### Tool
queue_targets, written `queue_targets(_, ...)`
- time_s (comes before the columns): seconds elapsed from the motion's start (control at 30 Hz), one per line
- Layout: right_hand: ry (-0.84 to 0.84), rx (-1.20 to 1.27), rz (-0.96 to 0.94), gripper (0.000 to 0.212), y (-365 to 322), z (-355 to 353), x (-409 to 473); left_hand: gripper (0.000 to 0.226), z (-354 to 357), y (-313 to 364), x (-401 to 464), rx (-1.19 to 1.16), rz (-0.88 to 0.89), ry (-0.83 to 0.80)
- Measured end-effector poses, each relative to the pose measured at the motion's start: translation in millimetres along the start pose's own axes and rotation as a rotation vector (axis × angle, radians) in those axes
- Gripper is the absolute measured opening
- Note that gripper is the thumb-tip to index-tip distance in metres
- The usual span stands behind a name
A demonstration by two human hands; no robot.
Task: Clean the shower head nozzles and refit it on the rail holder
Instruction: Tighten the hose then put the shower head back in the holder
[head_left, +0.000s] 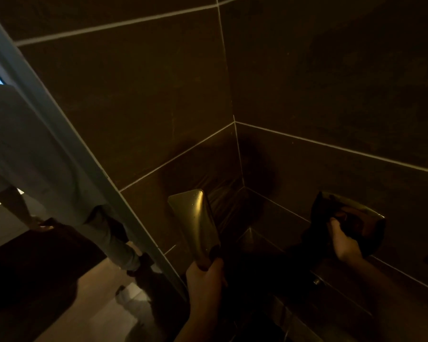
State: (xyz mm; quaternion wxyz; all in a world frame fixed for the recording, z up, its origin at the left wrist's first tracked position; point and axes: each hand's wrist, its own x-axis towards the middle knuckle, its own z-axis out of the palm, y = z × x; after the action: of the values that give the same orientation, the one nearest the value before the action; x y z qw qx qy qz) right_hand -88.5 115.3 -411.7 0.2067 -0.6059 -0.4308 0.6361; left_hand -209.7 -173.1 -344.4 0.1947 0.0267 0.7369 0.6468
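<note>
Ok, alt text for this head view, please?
In a dim brown-tiled shower corner, the left hand grips a brass shower head by its handle, while the right hand presses a dark cloth against a second brass fitting.

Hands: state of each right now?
Left hand: gripping the shower head by its handle.
Right hand: fingers curled round a dark cloth against a metal fixture.
</note>
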Motion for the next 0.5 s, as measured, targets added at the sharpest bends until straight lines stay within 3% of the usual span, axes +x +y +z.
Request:
queue_targets(0.4,-0.006,-0.136,-0.108,0.043,11,-11,1,0.002,-13,9,-1,-0.002,-0.032,-0.060)
queue_targets(0.5,0.000,-0.188,-0.124,0.045,10,-13,-1,0.003,-12,9,-2,0.000,-0.039,-0.088)
